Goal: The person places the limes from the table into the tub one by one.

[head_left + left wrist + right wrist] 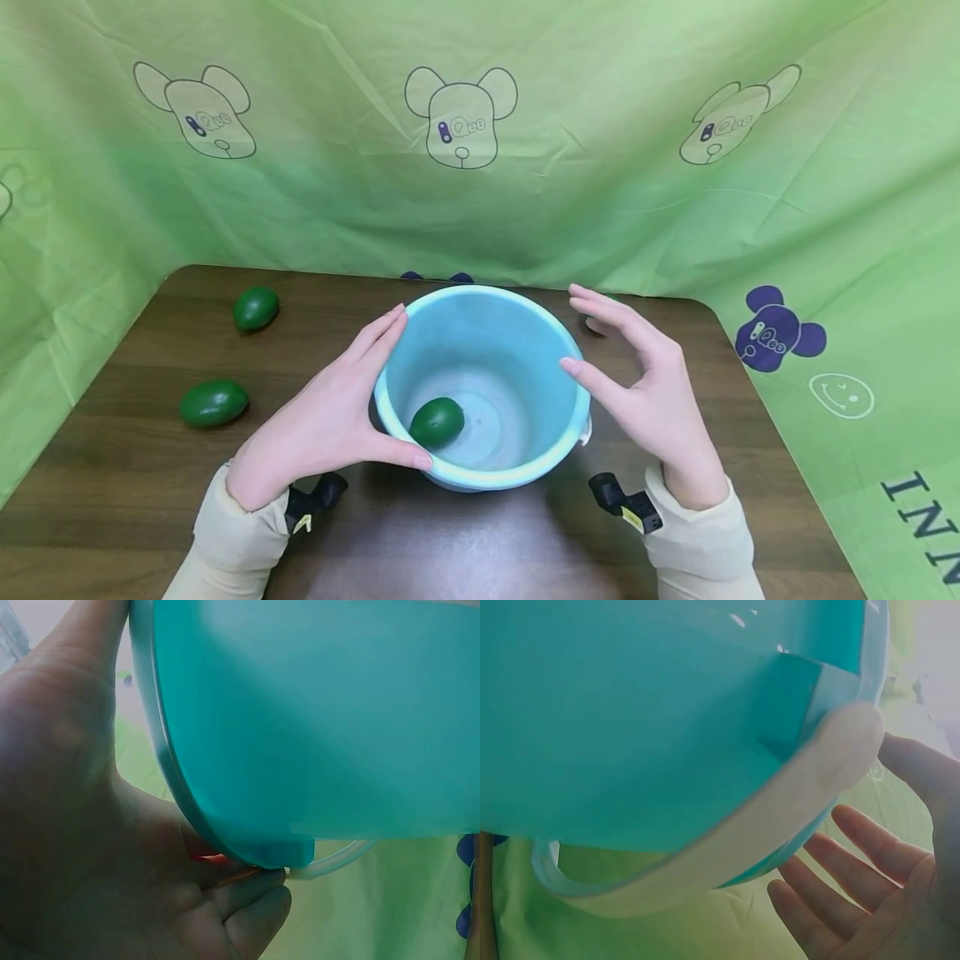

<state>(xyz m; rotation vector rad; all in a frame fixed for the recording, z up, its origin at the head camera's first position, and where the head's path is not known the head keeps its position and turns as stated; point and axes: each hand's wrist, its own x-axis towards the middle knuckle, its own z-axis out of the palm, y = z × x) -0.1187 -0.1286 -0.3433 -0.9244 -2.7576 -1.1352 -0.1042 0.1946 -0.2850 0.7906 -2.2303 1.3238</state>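
Observation:
A light blue plastic bucket (573, 400) stands upright on the table, its mouth facing up. Inside it, at the lower left, lies a glossy dark green oval fruit (437, 422); whether it is a lime or an avocado I cannot tell. My left hand (330, 408) rests on the bucket's left rim, thumb at the front and fingers spread along the side. At the right rim my right hand (652, 387) hovers with fingers spread and holds nothing. The right wrist view shows the bucket's pale handle (727, 832) hanging down outside, beside that hand's fingers.
Two more green fruits lie left of the bucket on the brown wooden table (480, 550): one farther back (256, 308), one nearer (214, 403). A small object (595, 326) is mostly hidden behind my right hand. Green patterned cloth (465, 217) hangs behind and at both sides.

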